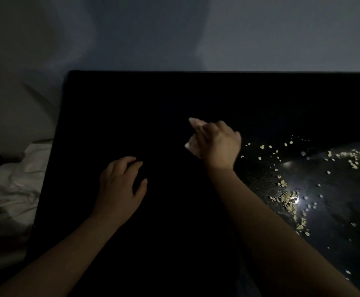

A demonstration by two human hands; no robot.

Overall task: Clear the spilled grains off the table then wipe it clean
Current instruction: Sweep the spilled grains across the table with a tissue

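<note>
The scene is very dim. A black table (153, 108) fills most of the view. Pale spilled grains (290, 198) lie scattered over its right part, in a lit, glossy patch. My right hand (219, 144) is near the table's middle, just left of the grains, and holds a small pale crumpled cloth or tissue (193, 144) that sticks out past the fingers. My left hand (121, 185) rests lower left on the dark surface, fingers curled and slightly apart, with nothing seen in it.
A grey wall (196, 35) stands behind the table's far edge. Crumpled white fabric (10, 189) lies beyond the table's left edge. A bright glare spot (301, 199) sits among the grains.
</note>
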